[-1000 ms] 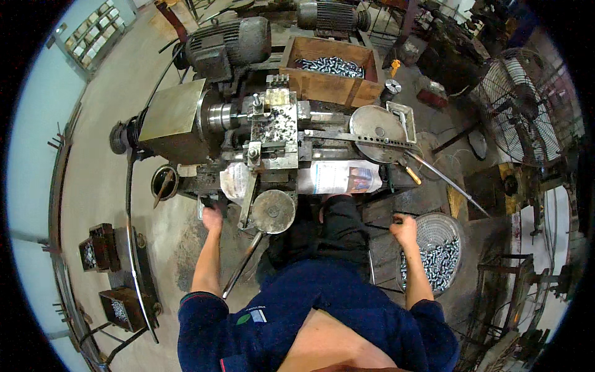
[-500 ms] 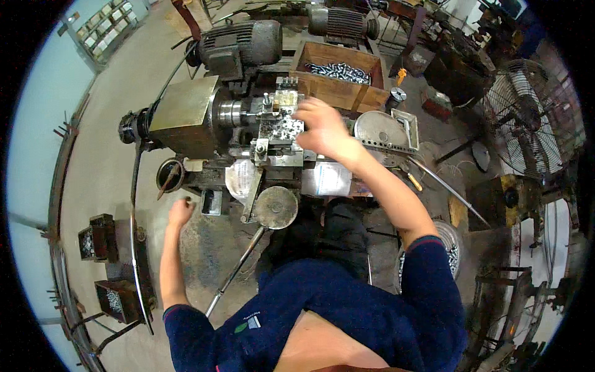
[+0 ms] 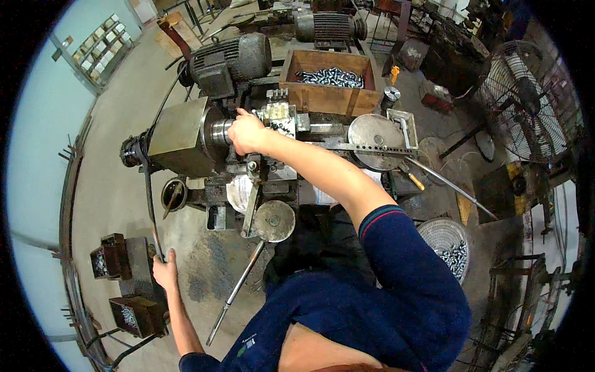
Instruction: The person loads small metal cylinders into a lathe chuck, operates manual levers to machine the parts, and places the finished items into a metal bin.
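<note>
My left hand (image 3: pixel 165 271) is closed round the lower end of a long metal lever (image 3: pixel 155 232), which hangs from the left end of the lathe-like machine's headstock (image 3: pixel 178 128). My right hand (image 3: pixel 249 132) reaches across to the machine's round spindle chuck (image 3: pixel 219 132), its fingers bent at the chuck's right face. Whatever those fingers hold, if anything, is hidden behind the hand. Just right of them stands the metal tool slide (image 3: pixel 281 115), partly covered by my wrist and forearm.
Behind the machine sits a wooden crate (image 3: pixel 331 99) of shiny metal parts, beside a motor (image 3: pixel 232 62). Round plates (image 3: pixel 274 221) and a handle bar (image 3: pixel 235 294) stick out in front. A basket (image 3: pixel 434 232) of parts stands right; a fan (image 3: pixel 517 102) stands farther right.
My right hand has moved left from the tool slide to the chuck. My left hand, earlier free beside the machine, has moved down and left and taken hold of the lever. The view has shifted slightly.
</note>
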`<state>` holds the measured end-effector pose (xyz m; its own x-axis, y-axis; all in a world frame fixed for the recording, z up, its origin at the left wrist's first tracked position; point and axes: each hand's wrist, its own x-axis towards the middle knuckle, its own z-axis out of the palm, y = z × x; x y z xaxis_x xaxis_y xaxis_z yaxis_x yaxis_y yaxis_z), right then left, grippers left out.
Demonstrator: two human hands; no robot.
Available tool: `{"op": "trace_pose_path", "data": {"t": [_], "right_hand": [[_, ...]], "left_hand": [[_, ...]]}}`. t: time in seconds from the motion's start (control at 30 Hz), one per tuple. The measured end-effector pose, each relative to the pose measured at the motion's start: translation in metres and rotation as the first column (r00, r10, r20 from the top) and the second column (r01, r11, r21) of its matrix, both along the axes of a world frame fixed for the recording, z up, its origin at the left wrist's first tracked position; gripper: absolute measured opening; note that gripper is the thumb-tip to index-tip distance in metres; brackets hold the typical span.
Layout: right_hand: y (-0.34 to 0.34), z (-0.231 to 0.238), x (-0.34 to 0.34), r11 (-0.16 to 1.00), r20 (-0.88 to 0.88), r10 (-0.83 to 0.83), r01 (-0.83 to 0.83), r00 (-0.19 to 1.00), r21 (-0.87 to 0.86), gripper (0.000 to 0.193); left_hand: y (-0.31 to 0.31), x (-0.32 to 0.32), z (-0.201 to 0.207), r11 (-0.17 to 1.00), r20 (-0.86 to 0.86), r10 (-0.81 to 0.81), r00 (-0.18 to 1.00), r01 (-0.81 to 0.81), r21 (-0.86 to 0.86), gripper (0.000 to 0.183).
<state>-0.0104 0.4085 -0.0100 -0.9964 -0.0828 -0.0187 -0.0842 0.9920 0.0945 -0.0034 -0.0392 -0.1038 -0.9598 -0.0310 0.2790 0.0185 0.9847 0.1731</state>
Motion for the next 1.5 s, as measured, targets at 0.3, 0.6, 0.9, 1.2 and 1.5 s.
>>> {"op": "trace_pose_path", "data": {"t": [0.3, 0.6, 0.9, 1.2, 1.5], "right_hand": [[0.04, 0.048, 0.073, 0.992, -0.506, -0.109, 0.065, 0.856, -0.105, 0.024], [0.115, 0.012, 0.18, 0.876, -0.662, -0.478, 0.258, 0.577, -0.408, 0.048], [0.046, -0.168, 0.464, 0.321, -0.169, -0.946, 0.711, 0.278, -0.625, 0.046], [0.08, -0.225, 0.672, -0.408, 0.235, -0.9, 0.898, -0.366, -0.163, 0.037], [0.132, -0.257, 0.66, -0.232, 0.389, -0.886, 0.968, -0.252, 0.099, 0.04]], "left_hand": [[-0.022, -0.033, 0.007, 0.719, 0.389, -0.376, 0.841, 0.0, 0.695, 0.021], [-0.004, -0.056, 0.006, 0.7, 0.326, -0.467, 0.822, 0.118, 0.704, 0.024], [-0.019, -0.057, -0.012, 0.765, 0.532, -0.391, 0.751, -0.056, 0.641, 0.025], [0.003, -0.047, 0.003, 0.803, 0.533, -0.401, 0.745, 0.006, 0.595, 0.027], [0.025, -0.029, 0.013, 0.813, 0.502, -0.422, 0.755, 0.069, 0.579, 0.029]]}}
